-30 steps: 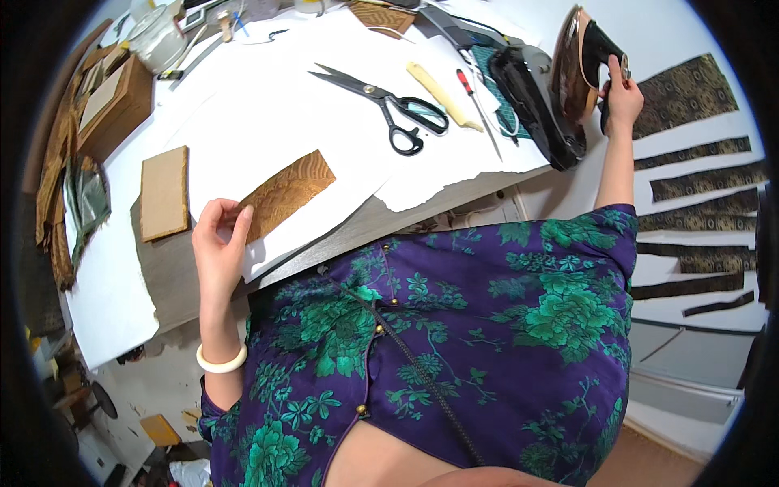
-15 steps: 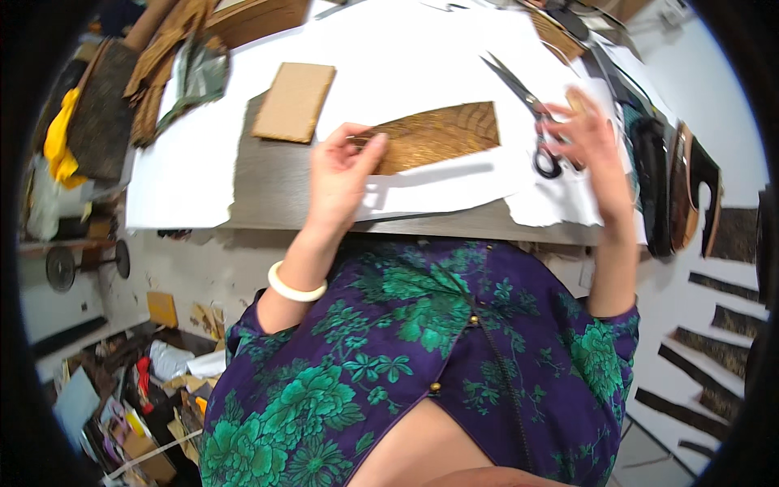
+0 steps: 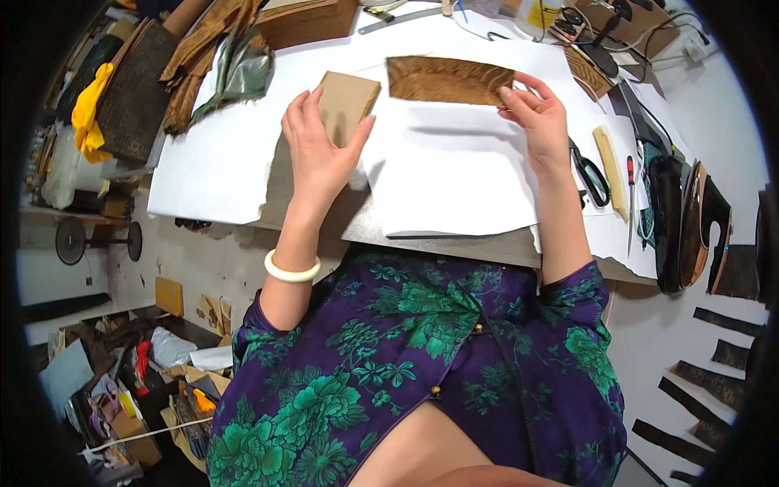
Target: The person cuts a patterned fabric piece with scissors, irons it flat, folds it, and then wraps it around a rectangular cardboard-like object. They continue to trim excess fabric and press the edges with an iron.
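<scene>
Above a grey table [image 3: 487,246] spread with white paper [image 3: 462,183], the right hand [image 3: 540,122] pinches one end of a flat, brown-and-gold patterned strip [image 3: 446,79], lifted off the paper. The left hand [image 3: 319,162], open and fingers spread, is at a beige rectangular board [image 3: 345,105]; contact is unclear. Black-handled scissors [image 3: 599,183], partly hidden behind the right forearm [image 3: 562,227], lie near a pale-yellow bar [image 3: 610,170]. Beyond stands a translucent bottle [image 3: 537,16], contents unclear.

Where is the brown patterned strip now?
In the head view, the strip is upper centre, held in the right hand over white paper, right of the tan board.
</scene>
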{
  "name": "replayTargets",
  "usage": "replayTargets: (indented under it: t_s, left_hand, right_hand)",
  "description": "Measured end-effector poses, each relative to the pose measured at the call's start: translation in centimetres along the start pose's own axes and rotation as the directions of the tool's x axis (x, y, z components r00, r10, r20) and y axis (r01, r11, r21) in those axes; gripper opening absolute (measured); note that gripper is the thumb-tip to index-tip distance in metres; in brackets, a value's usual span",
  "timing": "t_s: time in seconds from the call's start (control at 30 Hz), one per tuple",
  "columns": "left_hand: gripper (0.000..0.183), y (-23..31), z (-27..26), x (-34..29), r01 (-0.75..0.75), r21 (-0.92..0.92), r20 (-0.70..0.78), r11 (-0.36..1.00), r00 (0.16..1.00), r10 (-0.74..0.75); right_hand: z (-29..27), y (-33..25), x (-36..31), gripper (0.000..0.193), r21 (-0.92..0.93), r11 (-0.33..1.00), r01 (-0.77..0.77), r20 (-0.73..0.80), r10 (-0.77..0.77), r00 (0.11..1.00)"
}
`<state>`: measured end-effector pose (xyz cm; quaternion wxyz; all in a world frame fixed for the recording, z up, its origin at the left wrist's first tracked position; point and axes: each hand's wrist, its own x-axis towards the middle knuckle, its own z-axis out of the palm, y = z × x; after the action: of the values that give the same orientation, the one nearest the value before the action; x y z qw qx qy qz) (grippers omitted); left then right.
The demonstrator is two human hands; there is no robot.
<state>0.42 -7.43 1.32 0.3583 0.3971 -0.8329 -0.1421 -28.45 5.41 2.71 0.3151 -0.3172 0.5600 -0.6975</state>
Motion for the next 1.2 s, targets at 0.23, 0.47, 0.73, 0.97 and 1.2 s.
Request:
replayTargets:
  t_s: [0.23, 0.47, 0.73, 0.97, 1.2]
  left_hand:
    - [0.043, 6.1, 2.5, 4.8, 0.402, -0.821, 0.379, 0.405, 0.915, -0.139]
    - [0.032, 6.3, 4.5, 7.8, 0.360, -0.866, 0.331, 0.347, 0.933, -0.143]
    - [0.031, 8.5, 6.3, 6.3, -0.269, -0.509, -0.242, 0.818, 0.956, 0.164]
    - [0.014, 10.9, 5.7, 2.5, 0.091, -0.913, 0.181, 0.398, 0.964, 0.195]
    - [0.014, 10.0, 5.8, 2.4, 0.273, -0.927, 0.312, 0.256, 0.942, 0.125]
  right_hand:
    - [0.4, -1.0, -1.2, 0.029, 0.074, 0.994, -0.076, 0.081, 0.070, 0.994]
    - [-1.8, -2.1, -0.7, 0.020, 0.158, 0.978, -0.136, 0.160, 0.111, 0.981]
    - [-1.4, -2.1, -1.6, 0.015, 0.162, 0.987, -0.014, 0.148, -0.010, 0.989]
    - [1.2, -2.5, -3.8, 0.014, 0.043, 0.998, 0.042, 0.202, -0.049, 0.978]
    - [1.6, -2.2, -3.9, 0.016, 0.142, 0.990, 0.019, 0.244, -0.054, 0.968]
